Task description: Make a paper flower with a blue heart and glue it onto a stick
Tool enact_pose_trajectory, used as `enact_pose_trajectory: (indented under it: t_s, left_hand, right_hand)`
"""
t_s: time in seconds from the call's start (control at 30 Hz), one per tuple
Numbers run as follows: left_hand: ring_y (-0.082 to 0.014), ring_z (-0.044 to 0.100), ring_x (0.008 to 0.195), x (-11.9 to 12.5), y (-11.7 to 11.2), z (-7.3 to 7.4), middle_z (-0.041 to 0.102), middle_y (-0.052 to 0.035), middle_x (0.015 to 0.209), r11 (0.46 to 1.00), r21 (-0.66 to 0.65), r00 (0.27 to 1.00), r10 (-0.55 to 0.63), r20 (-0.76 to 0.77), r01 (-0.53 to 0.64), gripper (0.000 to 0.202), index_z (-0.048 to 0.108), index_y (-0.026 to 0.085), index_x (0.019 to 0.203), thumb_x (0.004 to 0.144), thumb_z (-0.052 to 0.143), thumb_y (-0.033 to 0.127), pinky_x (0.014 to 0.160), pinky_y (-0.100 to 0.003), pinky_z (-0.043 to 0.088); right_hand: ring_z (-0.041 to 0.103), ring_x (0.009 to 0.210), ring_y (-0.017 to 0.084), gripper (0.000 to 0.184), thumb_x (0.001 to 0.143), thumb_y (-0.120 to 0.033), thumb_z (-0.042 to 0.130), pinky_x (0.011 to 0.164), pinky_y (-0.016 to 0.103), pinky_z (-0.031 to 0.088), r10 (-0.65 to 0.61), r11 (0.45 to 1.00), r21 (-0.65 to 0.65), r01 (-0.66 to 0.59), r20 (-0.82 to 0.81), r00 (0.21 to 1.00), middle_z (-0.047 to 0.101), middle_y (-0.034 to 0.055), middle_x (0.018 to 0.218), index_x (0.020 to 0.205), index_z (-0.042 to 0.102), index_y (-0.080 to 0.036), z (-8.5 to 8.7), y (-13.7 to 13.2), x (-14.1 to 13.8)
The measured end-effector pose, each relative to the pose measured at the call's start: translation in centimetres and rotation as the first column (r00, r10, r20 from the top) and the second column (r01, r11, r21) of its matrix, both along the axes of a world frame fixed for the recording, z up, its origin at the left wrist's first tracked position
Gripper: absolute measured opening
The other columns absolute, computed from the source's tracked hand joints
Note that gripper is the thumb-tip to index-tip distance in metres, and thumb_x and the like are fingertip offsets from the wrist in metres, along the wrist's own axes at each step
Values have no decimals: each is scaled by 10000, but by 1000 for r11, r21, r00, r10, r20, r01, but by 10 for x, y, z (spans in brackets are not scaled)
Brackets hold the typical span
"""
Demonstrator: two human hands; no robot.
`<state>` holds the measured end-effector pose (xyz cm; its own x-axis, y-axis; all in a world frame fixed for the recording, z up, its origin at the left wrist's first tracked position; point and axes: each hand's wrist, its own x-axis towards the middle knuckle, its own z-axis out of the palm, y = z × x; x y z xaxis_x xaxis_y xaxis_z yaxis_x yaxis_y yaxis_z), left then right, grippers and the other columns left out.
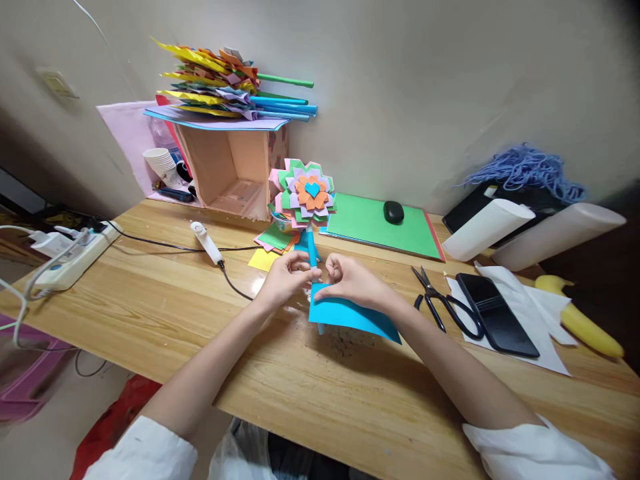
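My left hand (281, 281) is closed around the blue stem of a paper flower (303, 179), pinching it between thumb and fingers. The flower stands upright, with layered pink, green, lilac and orange petals and a blue heart at its centre. In my right hand (356, 283) is a blue paper strip (353, 317), its left end against the stem under my thumb. The strip's free end reaches out below my right wrist. The stem's lower tip shows beneath the strip. My right fingers are curled.
Black scissors (436, 301) and a phone (495, 313) lie right, near a banana (590, 327). Left are a white corded tool (206, 243) and a power strip (75, 257). Behind are coloured paper squares (263, 258), a cardboard box (235, 167) topped by stacked paper flowers, and a green sheet (363, 219).
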<state>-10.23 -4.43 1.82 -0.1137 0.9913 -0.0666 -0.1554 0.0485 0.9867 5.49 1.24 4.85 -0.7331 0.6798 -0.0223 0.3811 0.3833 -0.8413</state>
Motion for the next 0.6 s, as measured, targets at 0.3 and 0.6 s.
enact_pose_trajectory:
  t_s: [0.3,0.6]
  left_hand:
    - [-118,601,579,7,-2,6,626,10,681,999,-53,1000,-13,-6,12,454,525,146,892,542,781,279,528,-229,472]
    - [-135,643,678,-5,-1,5,655,-39,792,978,-26,976,-205,77,208,551,491,130,986,526,793,167,630,-247,504]
  right_hand:
    - [360,509,98,487,506,-389,767,454,222,222,-139,963,250,104,125,982,434,-69,553,607,323,-215,5,-8,0]
    - [382,505,89,501,501,-393,767,446,219,228,-99,975,205,82,75,992,448,-66,550,580,308,-207,5,-4,2]
